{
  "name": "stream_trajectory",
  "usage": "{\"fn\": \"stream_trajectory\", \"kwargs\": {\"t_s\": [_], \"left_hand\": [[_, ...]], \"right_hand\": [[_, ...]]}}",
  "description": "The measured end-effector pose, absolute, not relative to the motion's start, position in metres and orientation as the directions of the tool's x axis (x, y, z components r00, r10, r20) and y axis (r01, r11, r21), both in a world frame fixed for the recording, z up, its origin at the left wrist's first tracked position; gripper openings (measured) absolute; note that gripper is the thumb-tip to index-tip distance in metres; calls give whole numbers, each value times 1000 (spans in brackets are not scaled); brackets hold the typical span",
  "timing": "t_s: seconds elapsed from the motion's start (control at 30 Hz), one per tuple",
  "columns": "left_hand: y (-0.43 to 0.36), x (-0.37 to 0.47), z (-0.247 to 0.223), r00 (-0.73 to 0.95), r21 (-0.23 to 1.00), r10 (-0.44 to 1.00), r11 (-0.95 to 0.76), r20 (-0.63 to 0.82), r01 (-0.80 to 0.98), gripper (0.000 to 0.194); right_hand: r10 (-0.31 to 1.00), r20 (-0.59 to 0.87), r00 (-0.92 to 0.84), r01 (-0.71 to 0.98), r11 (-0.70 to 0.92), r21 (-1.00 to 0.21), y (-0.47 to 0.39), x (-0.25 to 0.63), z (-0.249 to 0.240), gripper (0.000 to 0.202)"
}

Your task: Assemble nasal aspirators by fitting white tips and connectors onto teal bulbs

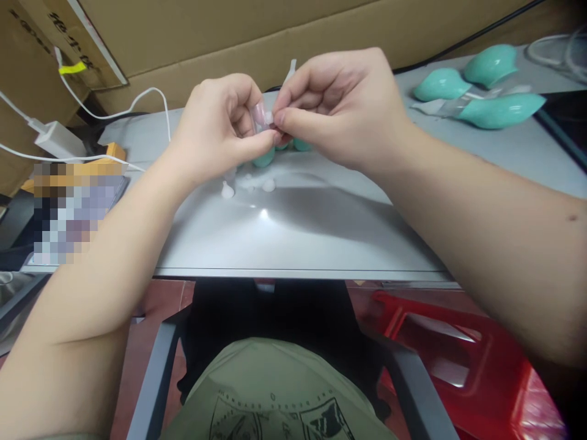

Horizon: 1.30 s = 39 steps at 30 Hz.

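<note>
My left hand [215, 116] is closed around a short clear plastic tube [259, 115], held above the table's far side. With thumb and forefinger, my right hand [339, 110] pinches a small whitish piece [269, 118] at the tube's end; the fingers partly hide it. Behind and below both hands stand teal bulb-shaped parts [263, 160], mostly covered from view. A pale narrow tip [292, 70] sticks up behind my right fingers. On the table under my hands lie a small white cone-shaped tip [228, 190], a rounded white piece [268, 184] and smaller translucent bits.
Several teal bulbs with clear nozzles [499, 112] lie at the back right of the white table [293, 250]. Left are a white charger [59, 140], cables and a blurred-out flat object [77, 214]. Cardboard [220, 30] walls the back. A red plastic stool [458, 366] stands below right.
</note>
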<state>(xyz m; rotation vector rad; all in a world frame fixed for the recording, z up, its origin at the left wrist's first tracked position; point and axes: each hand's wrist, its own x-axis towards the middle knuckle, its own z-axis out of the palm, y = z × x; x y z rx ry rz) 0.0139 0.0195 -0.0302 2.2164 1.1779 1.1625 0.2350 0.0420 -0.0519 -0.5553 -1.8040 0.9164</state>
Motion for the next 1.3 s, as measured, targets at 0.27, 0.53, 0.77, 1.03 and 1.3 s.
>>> {"fn": "stream_trajectory", "kwargs": {"t_s": [0.27, 0.53, 0.77, 1.03, 1.3], "left_hand": [[14, 13, -30, 389, 546, 771, -633, 504, 548, 25], [15, 14, -31, 368, 541, 778, -621, 508, 566, 22], [15, 15, -32, 348, 567, 763, -641, 545, 518, 21], [14, 15, -31, 318, 586, 774, -626, 547, 514, 25], [11, 16, -31, 324, 599, 769, -635, 550, 489, 19]], "right_hand": [[662, 601, -447, 96, 704, -704, 45, 244, -52, 17], [605, 671, -430, 297, 796, -527, 49, 243, -54, 22], [593, 694, -408, 430, 795, -427, 34, 243, -50, 16], [597, 697, -398, 493, 780, -386, 40, 244, -51, 12], [597, 668, -445, 456, 793, -404, 45, 244, -51, 16]]}}
